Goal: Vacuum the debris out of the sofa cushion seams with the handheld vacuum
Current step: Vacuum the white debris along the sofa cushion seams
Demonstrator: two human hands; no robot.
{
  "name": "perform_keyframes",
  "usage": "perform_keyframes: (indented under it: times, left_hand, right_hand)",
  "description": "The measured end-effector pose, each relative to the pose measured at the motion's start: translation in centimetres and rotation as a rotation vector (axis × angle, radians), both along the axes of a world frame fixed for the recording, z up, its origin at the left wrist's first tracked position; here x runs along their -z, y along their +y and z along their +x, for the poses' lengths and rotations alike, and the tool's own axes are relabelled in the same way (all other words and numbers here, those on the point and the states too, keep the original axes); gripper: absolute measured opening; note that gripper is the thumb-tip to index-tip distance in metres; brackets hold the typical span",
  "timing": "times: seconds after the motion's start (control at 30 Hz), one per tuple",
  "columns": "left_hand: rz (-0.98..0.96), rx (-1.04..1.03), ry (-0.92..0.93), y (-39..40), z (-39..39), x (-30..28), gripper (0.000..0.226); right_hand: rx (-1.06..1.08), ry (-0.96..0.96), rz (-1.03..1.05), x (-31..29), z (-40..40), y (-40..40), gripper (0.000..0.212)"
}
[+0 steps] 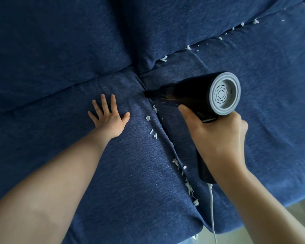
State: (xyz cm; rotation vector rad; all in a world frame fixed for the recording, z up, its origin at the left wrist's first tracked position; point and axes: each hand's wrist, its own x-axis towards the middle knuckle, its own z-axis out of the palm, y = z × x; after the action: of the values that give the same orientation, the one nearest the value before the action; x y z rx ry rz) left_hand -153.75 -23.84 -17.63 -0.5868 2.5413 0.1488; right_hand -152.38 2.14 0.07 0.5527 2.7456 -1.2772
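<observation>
1. Nearest the lens, two bare forearms reach up from the bottom edge over the blue sofa (60, 41), which fills almost the whole head view. Its two seat cushions meet in a seam (163, 127) that runs from the front edge up to the back cushions; everything below is placed against that seam.
2. Left of the seam lies the left seat cushion (113, 173); right of it the right seat cushion (271, 120). Above the seam's far end stand the two back cushions.
3. Just right of the seam, the right hand (217, 138) is wrapped round the grip of the black handheld vacuum (192, 95), fingers curled about the handle and the thumb lying along the body.
4. The vacuum's dark nozzle tip touches the far end of the seam, where it meets the back cushions. Its grey vented rear cap faces the camera, well right of the seam.
5. Left of the seam, the left hand (109, 118) lies palm down on the left seat cushion, fingers straight and spread, thumb pointing toward the seam but apart from it.
6. A white cord (212, 208) hangs from the bottom of the vacuum's handle, just right of the seam's near end, and runs off the lower edge.
7. White debris (188, 186) lies in scraps in and beside the seam, thickest toward its near end, with a few bits close to the nozzle.
8. More white scraps (188, 47) dot the crease between the right seat cushion and its back cushion, branching up and right from the seam's far end.
</observation>
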Motion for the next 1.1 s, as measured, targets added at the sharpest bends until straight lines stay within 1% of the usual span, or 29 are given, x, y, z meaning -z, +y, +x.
perform_keyframes:
  times: [0.03, 0.13, 0.23, 0.33, 0.43, 0.5, 0.67, 0.83, 0.87, 0.97, 1.1]
  left_hand:
    - [0.005, 0.048, 0.034, 0.1, -0.2, -0.3, 0.086]
    - [0.045, 0.281, 0.116, 0.9, -1.5, -1.1, 0.079]
    - [0.092, 0.440, 0.116, 2.3, -3.0, -1.3, 0.071]
    - [0.093, 0.533, 0.072, 2.6, -3.4, -0.7, 0.067]
    - [0.041, 0.566, 0.046, 1.6, -2.9, -0.2, 0.066]
    - [0.023, 0.582, 0.055, 1.0, -2.4, -0.2, 0.066]
    - [-0.002, 0.596, 0.085, 0.0, -1.1, -0.3, 0.067]
    - [-0.003, 0.578, 0.106, 0.1, -0.7, -0.2, 0.066]
    - [0.000, 0.580, 0.112, 0.1, -0.7, -0.2, 0.066]
    - [0.001, 0.586, 0.117, 0.0, -0.6, -0.1, 0.066]
    - [-0.006, 0.585, 0.121, 0.0, -0.3, -0.2, 0.067]
  right_hand:
    - [0.001, -0.004, 0.000, -0.3, 0.1, 0.3, 0.043]
    - [0.030, -0.010, -0.014, -0.7, 0.1, 0.9, 0.044]
    - [0.015, -0.007, -0.003, -0.9, 0.0, 0.7, 0.040]
    - [0.007, 0.006, -0.016, -1.0, -0.1, 0.7, 0.042]
    - [-0.003, -0.019, -0.062, -1.1, -0.2, 0.9, 0.055]
    - [-0.012, -0.037, -0.065, -1.2, -0.3, 0.9, 0.057]
    - [-0.035, -0.054, -0.074, -1.5, -0.4, 0.7, 0.053]
    - [-0.033, -0.017, -0.055, -1.3, -0.4, 0.0, 0.047]
    - [-0.041, -0.021, -0.039, -1.1, -0.4, -0.2, 0.048]
    - [-0.067, -0.019, 0.037, -0.5, -0.4, -0.5, 0.058]
    - [-0.029, 0.010, 0.023, -0.3, -0.5, -0.6, 0.050]
